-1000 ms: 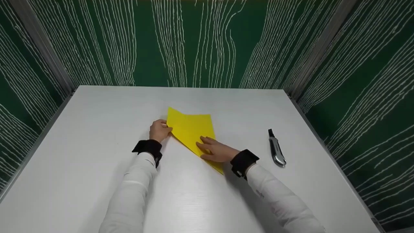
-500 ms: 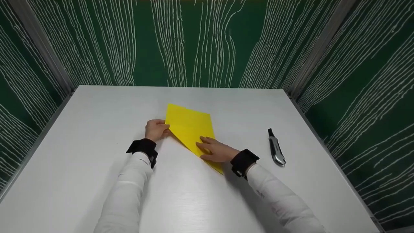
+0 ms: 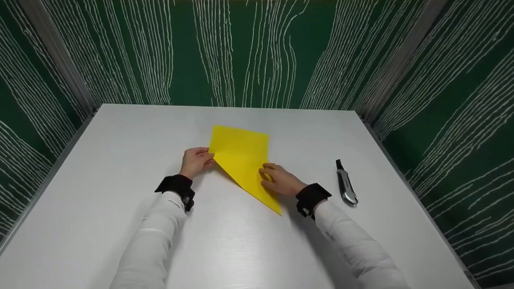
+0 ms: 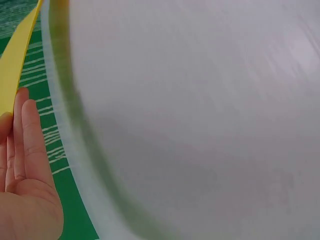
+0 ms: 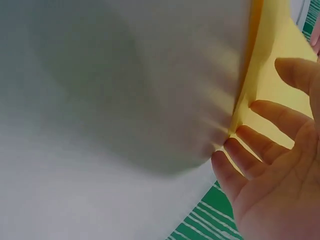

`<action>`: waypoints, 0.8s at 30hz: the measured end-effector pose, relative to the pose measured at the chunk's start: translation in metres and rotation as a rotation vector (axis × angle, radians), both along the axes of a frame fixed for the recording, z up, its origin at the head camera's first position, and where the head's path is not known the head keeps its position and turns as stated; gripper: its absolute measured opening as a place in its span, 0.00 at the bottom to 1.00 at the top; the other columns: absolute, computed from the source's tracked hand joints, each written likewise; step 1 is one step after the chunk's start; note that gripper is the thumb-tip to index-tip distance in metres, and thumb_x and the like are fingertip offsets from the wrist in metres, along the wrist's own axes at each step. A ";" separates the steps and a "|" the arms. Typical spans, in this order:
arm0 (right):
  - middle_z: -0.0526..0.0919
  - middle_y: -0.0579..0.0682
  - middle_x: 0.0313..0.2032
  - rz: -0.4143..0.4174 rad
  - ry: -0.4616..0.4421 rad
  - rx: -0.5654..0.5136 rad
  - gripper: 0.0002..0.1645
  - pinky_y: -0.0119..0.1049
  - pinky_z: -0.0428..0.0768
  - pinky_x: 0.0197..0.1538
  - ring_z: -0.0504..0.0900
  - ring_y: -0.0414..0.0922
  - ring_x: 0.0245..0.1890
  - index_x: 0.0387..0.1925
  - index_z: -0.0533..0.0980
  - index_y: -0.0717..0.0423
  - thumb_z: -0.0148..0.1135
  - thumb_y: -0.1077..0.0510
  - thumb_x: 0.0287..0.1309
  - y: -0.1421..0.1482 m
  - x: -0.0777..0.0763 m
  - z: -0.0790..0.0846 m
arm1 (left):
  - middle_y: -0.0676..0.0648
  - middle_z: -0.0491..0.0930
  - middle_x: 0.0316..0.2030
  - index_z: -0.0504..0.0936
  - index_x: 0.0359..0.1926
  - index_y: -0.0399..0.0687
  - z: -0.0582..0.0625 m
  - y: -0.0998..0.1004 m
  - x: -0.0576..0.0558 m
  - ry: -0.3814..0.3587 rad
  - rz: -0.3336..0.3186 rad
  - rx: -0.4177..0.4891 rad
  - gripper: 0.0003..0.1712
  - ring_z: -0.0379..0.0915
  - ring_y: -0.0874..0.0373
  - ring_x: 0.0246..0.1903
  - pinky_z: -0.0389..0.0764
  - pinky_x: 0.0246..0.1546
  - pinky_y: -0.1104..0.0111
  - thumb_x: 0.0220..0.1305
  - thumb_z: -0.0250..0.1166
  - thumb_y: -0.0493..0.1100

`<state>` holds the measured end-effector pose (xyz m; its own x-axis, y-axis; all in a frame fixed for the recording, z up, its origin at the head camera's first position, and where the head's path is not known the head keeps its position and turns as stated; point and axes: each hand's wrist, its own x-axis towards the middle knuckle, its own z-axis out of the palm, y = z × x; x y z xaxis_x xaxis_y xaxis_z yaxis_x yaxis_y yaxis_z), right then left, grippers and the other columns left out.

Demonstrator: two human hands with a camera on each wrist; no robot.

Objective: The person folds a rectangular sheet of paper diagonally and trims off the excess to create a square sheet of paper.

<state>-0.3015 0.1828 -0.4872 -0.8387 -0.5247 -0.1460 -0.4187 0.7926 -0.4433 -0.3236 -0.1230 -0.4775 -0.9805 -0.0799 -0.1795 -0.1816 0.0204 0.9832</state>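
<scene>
A yellow sheet of paper (image 3: 239,150) with a slanting lower-left edge lies at the middle of the white table. At its left edge my left hand (image 3: 195,161) pinches it between thumb and fingers. The left wrist view shows the thumb on one side of the paper (image 4: 11,70) and straight fingers (image 4: 33,135) on the other. My right hand (image 3: 283,179) rests on the paper's right edge, fingers spread. Seen from the right wrist, its fingertips touch the paper's edge and the thumb stands apart from them. The paper's underside is hidden in the head view.
To the right of my right hand lies a grey and black utility knife (image 3: 346,182) on the white table (image 3: 225,249). Green walls with white streaks (image 3: 265,52) stand behind the table and at both sides.
The raised upper-left part of the paper has come down flatter. My left hand has shifted slightly left on the table, still pinching. My right hand has slid right, to the paper's right edge.
</scene>
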 end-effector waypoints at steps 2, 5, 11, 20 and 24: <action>0.62 0.67 0.76 -0.024 0.026 -0.037 0.31 0.56 0.63 0.79 0.62 0.63 0.77 0.73 0.66 0.64 0.54 0.52 0.76 0.004 -0.004 0.000 | 0.36 0.86 0.48 0.75 0.64 0.27 0.002 0.001 0.001 0.009 -0.013 0.003 0.26 0.84 0.67 0.28 0.88 0.48 0.66 0.69 0.66 0.34; 0.68 0.68 0.72 -0.097 0.051 -0.114 0.29 0.56 0.69 0.75 0.68 0.63 0.73 0.71 0.69 0.66 0.54 0.55 0.76 0.009 -0.009 0.000 | 0.39 0.87 0.44 0.76 0.64 0.27 0.004 0.002 0.001 0.020 -0.036 0.012 0.25 0.86 0.65 0.30 0.87 0.52 0.61 0.69 0.66 0.34; 0.75 0.68 0.67 -0.303 -0.008 -0.334 0.30 0.53 0.75 0.71 0.76 0.61 0.67 0.72 0.67 0.67 0.55 0.56 0.76 0.018 -0.020 -0.001 | 0.47 0.86 0.35 0.76 0.62 0.26 0.004 0.001 0.003 0.043 -0.082 0.047 0.23 0.88 0.61 0.32 0.83 0.57 0.54 0.70 0.65 0.34; 0.77 0.68 0.64 -0.469 -0.275 -0.700 0.35 0.40 0.84 0.62 0.85 0.51 0.56 0.73 0.64 0.68 0.62 0.58 0.70 0.029 -0.034 -0.003 | 0.53 0.87 0.31 0.76 0.61 0.25 0.001 0.002 0.004 0.065 -0.126 0.085 0.23 0.89 0.63 0.31 0.89 0.44 0.66 0.69 0.66 0.34; 0.86 0.54 0.51 -0.490 -0.321 -0.757 0.30 0.30 0.86 0.52 0.86 0.35 0.41 0.66 0.71 0.68 0.66 0.58 0.68 0.031 -0.036 -0.002 | 0.54 0.87 0.31 0.76 0.61 0.26 -0.001 -0.001 0.003 0.056 -0.142 0.077 0.23 0.89 0.62 0.32 0.89 0.44 0.68 0.70 0.66 0.35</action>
